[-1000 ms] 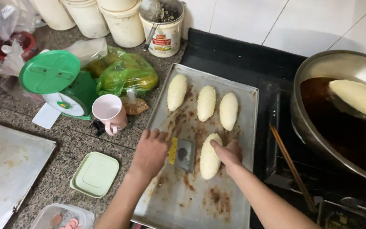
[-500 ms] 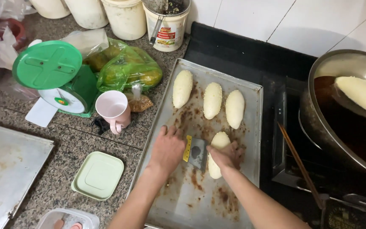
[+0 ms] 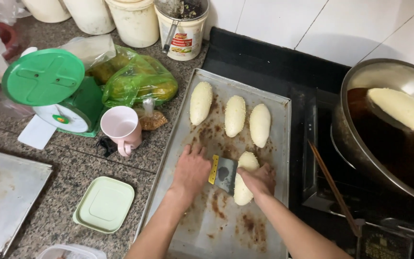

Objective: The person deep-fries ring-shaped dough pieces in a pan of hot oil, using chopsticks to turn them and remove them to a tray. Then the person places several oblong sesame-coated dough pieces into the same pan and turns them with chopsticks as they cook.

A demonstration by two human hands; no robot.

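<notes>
- Pressing down on the metal baking tray (image 3: 279, 158), the left hand (image 3: 191, 169) lies flat, fingers spread, its grip open and holding nothing.
- Just right of that hand a dough scraper (image 3: 223, 171) with a yellow handle stands on the tray, its steel blade against the near dough piece (image 3: 244, 178).
- The right hand (image 3: 259, 180) rests on that dough piece, fingers curled over it; how tightly its grip closes on it I cannot tell, and whether it also touches the scraper is unclear.
- Three more crumb-coated dough pieces (image 3: 235, 115) lie side by side at the far end of the tray, apart from the hands.
- Brown smears mark the tray's bare surface.
- On the granite bench to the left stand a pink mug (image 3: 122, 128), a green kitchen scale (image 3: 53, 91), a green plastic bag (image 3: 137, 81) and a pale green lid (image 3: 104, 204).
- To the right a wok (image 3: 389, 76) of dark oil holds one dough piece (image 3: 399, 108), with a chopstick (image 3: 332, 186) beside it.
</notes>
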